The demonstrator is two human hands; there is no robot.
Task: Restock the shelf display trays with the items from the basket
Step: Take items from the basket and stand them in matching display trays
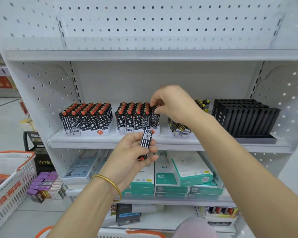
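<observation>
In the head view, the right hand (172, 103) pinches with thumb and fingertips the top of a lighter (154, 117) at the 3 o'clock end of the front row of the middle tray (138, 131). This lighter is upright with the red cap up, and its long axis runs from 12 to 6 o'clock. I cannot tell if it is fully seated. To do this step well, I think it should go straight down until the cap is level with its neighbours, without leaning on them, because the row is tight and one tilted piece may push the others. The left hand (131, 152), at 6 o'clock from the tray, is curled around a spare lighter (145, 145) and clamps its sides. This one is upside down, cap toward 7 o'clock and base toward 1 o'clock, so it probably needs a turn before going into a slot. The basket (10, 177) is at 8 o'clock, well apart from the shelf (179, 143)
</observation>
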